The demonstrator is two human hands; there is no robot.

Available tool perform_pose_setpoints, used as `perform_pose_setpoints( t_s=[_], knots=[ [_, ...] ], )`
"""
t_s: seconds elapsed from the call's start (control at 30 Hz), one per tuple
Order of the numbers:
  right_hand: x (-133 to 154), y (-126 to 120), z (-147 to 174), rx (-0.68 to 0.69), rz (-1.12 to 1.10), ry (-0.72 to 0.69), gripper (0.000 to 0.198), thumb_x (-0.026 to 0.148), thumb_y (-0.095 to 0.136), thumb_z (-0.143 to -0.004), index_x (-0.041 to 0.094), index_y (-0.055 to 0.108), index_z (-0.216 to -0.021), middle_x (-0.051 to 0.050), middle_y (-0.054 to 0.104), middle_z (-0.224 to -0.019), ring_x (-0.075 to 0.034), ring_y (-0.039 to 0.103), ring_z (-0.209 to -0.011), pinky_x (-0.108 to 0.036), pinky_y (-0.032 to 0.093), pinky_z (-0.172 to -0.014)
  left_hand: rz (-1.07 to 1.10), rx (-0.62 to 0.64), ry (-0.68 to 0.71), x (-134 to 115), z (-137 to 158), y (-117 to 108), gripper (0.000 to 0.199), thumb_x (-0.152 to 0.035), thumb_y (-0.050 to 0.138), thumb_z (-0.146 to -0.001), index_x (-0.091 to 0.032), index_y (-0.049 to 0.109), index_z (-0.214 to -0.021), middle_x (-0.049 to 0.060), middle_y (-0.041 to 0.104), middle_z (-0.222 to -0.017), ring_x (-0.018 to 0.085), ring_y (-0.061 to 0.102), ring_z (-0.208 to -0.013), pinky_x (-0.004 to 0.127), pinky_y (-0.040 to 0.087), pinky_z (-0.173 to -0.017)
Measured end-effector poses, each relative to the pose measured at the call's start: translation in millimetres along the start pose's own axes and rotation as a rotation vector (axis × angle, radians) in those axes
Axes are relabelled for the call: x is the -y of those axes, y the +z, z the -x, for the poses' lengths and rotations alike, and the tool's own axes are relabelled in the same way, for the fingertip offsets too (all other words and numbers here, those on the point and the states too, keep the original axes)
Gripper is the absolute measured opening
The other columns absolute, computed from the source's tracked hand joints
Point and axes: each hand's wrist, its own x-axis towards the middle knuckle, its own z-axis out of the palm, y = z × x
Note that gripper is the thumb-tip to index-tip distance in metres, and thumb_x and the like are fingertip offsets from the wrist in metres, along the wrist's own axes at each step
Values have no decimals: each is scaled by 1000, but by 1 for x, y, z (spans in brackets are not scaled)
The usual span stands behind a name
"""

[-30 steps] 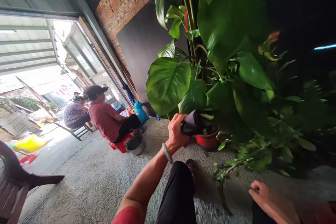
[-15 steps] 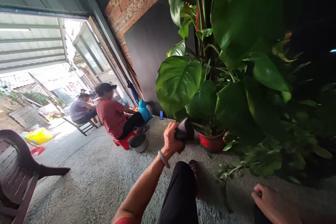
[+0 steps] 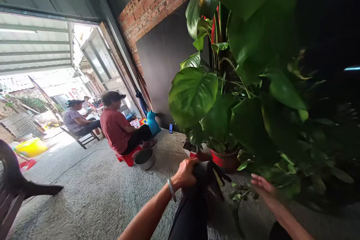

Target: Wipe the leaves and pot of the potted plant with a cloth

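Observation:
My left hand [image 3: 185,171], with a pale bangle at the wrist, is closed around a dark object [image 3: 203,172] over my knee. It has a rounded grey-black top and dark strips hanging to the right; its kind is unclear. To the right, my right hand [image 3: 262,184] is slightly blurred, with its fingers stretched out and nothing seen in them. It is nearest to the low leaves of a big potted plant [image 3: 194,93]. The plant's red pot [image 3: 225,159] stands just beyond both hands. A cut leafy stem [image 3: 239,197] lies on the ground between them.
A person in a red shirt [image 3: 114,129] sits on a red stool [image 3: 129,155] beside a metal basin [image 3: 144,158]. Another person [image 3: 77,120] sits farther back. A brown chair [image 3: 22,180] stands at left. A phone [image 3: 170,128] leans near the wall by a blue figure [image 3: 152,123].
My left hand has lowered with the dark object toward my knee. My right hand has risen toward the plant, and its curled fingers have opened. The view has shifted slightly.

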Motion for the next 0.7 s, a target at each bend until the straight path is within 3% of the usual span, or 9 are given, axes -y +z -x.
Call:
perform_pose_setpoints(
  t_s=[0.13, 0.27, 0.43, 0.57, 0.63, 0.7],
  knots=[
    [48, 17, -8, -36, -402, -9, 68, 53, 86, -55, 30, 65, -115, -9, 75, -121, -36, 65, -128, -54, 54, -103, 233, -131, 70, -37, 2, -38, 17, -22, 67, -60, -19, 58, -74, -3, 55, -71, 12, 49, -68, 24, 40, -63],
    [67, 7, -21, -86, -810, 51, 43, 44, 82, -53, 30, 60, -87, -3, 68, -107, -33, 63, -124, -58, 51, -106, 424, -177, 119, -76, -7, -59, 22, -27, 70, -60, -19, 58, -76, -5, 49, -67, 10, 41, -63, 22, 37, -58],
    [78, -10, -32, -126, -870, 38, 41, 40, 81, -50, 28, 53, -77, -3, 63, -104, -31, 60, -120, -55, 55, -101, 414, -442, 219, -122, -46, -68, 24, -25, 75, -59, -19, 64, -79, -3, 55, -71, 12, 47, -69, 23, 45, -62],
    [78, -4, -21, -93, -832, -9, 45, 35, 89, -46, 27, 59, -77, 0, 67, -96, -27, 64, -105, -49, 61, -86, 396, -622, 300, -148, -94, -48, 25, -17, 72, -63, -20, 65, -87, -2, 63, -79, 15, 56, -75, 26, 52, -71],
    [73, 0, -12, -70, -809, -29, 45, 35, 92, -46, 27, 64, -81, 0, 71, -91, -26, 67, -95, -46, 62, -77, 303, -488, 302, -146, -100, -28, 26, -11, 70, -60, -19, 66, -85, 0, 67, -80, 17, 61, -76, 28, 53, -71],
    [66, 1, -4, -55, -788, -60, 45, 37, 93, -47, 26, 67, -83, 0, 73, -87, -25, 69, -86, -43, 62, -69, 155, -200, 294, -136, -88, -10, 29, -6, 72, -55, -19, 69, -80, 0, 69, -76, 19, 65, -74, 28, 52, -67]
  ],
)
